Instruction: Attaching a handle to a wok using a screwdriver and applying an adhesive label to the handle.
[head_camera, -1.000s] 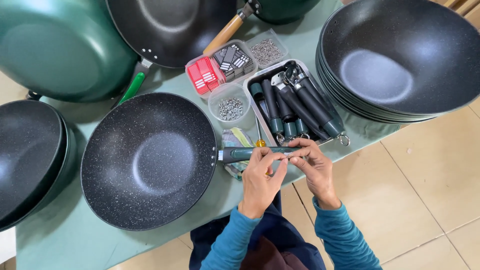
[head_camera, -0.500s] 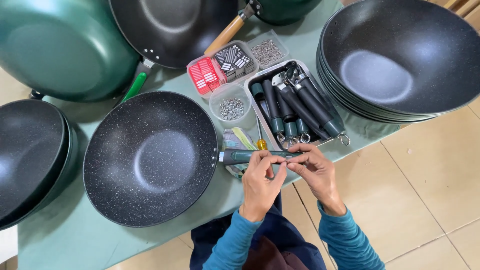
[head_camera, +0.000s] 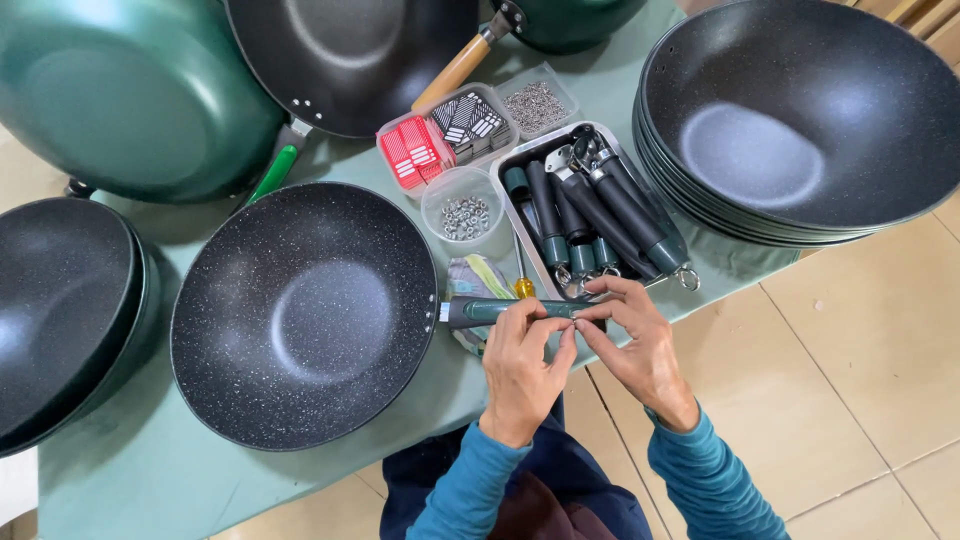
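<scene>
I see my left hand (head_camera: 520, 365) and right hand (head_camera: 640, 345), each grip pinched closed on the wok handle (head_camera: 500, 310) at the near edge of the pale green surface (head_camera: 150, 470), above beige floor tiles (head_camera: 850, 370).

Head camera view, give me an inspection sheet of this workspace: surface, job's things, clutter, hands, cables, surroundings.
Surface: green table, crowded with pans.
Job's things: speckled black wok with its dark green handle lying at the rim.
Clutter: metal tray of spare handles, round tub of small metal parts, box of red and black pieces, stacked woks, screwdriver.
Hands: left hand and right hand both pinch the handle's outer end.
Cables: nothing seen.
Surroundings: beige tiled floor.
</scene>
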